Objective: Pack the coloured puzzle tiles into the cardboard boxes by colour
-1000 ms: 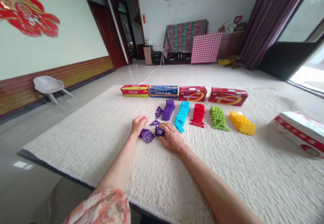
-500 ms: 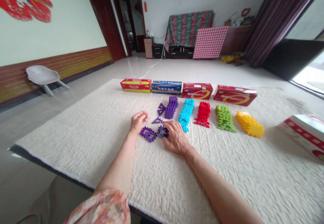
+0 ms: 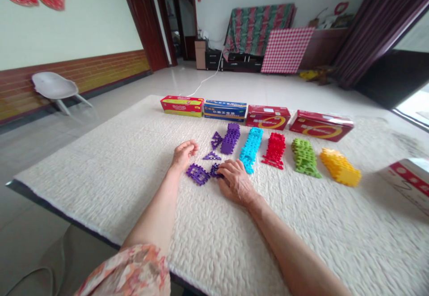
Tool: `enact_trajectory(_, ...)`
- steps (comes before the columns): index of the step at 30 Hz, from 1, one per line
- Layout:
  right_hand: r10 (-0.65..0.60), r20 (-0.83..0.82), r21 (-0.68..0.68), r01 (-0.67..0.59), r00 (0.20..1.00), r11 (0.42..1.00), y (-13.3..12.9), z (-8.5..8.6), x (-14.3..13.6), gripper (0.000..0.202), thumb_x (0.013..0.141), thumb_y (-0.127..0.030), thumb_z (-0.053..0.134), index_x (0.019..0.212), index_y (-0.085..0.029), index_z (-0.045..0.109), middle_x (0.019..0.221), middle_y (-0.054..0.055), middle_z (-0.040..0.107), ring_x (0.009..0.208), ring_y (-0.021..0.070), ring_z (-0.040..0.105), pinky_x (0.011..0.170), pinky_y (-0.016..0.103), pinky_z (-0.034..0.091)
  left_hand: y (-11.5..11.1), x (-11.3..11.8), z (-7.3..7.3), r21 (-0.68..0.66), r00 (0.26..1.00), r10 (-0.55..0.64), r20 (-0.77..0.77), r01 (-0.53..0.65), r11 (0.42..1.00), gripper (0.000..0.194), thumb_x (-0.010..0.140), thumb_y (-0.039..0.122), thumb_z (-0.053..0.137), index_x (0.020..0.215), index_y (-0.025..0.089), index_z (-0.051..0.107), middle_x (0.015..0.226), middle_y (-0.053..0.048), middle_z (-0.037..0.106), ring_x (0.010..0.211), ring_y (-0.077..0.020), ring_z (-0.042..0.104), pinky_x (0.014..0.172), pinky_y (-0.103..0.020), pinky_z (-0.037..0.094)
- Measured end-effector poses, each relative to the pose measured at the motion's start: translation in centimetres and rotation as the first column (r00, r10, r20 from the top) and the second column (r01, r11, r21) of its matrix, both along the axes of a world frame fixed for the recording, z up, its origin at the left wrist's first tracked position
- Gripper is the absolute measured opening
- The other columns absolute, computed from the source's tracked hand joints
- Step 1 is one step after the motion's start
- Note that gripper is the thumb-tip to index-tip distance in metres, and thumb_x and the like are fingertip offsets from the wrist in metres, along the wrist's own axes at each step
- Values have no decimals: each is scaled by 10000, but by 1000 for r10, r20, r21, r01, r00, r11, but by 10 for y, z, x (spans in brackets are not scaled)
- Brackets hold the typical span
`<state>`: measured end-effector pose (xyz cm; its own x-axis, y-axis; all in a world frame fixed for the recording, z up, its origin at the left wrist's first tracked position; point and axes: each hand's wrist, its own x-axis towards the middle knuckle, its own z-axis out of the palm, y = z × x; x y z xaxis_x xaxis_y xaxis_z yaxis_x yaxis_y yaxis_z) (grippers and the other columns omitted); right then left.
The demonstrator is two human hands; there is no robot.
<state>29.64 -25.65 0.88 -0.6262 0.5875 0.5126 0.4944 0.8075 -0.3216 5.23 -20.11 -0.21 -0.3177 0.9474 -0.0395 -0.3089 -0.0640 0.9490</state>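
My right hand (image 3: 236,181) rests on the cloth with its fingers bent over a small purple interlocking tile (image 3: 215,170), which they partly cover. To its left, a purple square frame tile (image 3: 197,174) lies flat. My left hand (image 3: 183,154) hovers just above and left of that tile, fingers curled in and thumb against them; nothing shows in it. A purple triangular tile (image 3: 212,156) lies between the hands, farther off. Behind it are a fan-shaped purple tile (image 3: 216,140) and a stack of purple tiles (image 3: 230,139).
Rightward stand stacks of tiles: blue (image 3: 251,149), red (image 3: 275,151), green (image 3: 304,156) and yellow (image 3: 340,166). Behind them runs a row of boxes: red-yellow (image 3: 182,106), blue (image 3: 225,110) and dark red (image 3: 267,117). A white-red box (image 3: 410,184) sits at the right edge.
The view has shifted slightly. My right fingers still cover part of the small purple tile, and my left hand stays curled beside the square frame tile.
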Motion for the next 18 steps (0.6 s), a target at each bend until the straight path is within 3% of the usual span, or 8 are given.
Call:
enact_trajectory(7,-117,-213,-60,106,970,993,4,-9,-1,286,944,-217,413,1198,-192,543,1000,101,647,912,206,609,811,364,507,0,0,-1,2,1000,0,7,0,1000,307,590,233,723,882,156,672,789,-53,703,718,-139,645,639,-249,470)
enact_trajectory(10,-107,-257,-90,87,960,992,4,-12,-5,316,945,-226,428,1254,-192,485,949,82,654,834,187,634,747,327,531,1,0,-2,7,1000,0,22,-1,1000,299,590,220,720,878,153,680,786,-52,705,709,-133,642,630,-242,468)
enact_trajectory(13,-83,-213,-78,67,974,995,2,-10,-8,297,945,-231,435,1234,-204,498,1012,94,644,902,196,635,797,343,536,1,-1,-2,2,1000,-1,20,1,1000,296,595,217,715,882,151,681,795,-54,705,711,-132,641,632,-241,466)
enact_trajectory(18,-131,-192,47,142,973,989,-1,2,-6,367,888,-182,468,1255,-182,490,1234,148,560,1154,259,520,977,447,451,0,0,-1,-7,1000,-2,6,2,1000,304,607,229,708,899,149,675,805,-53,701,728,-134,642,645,-244,467)
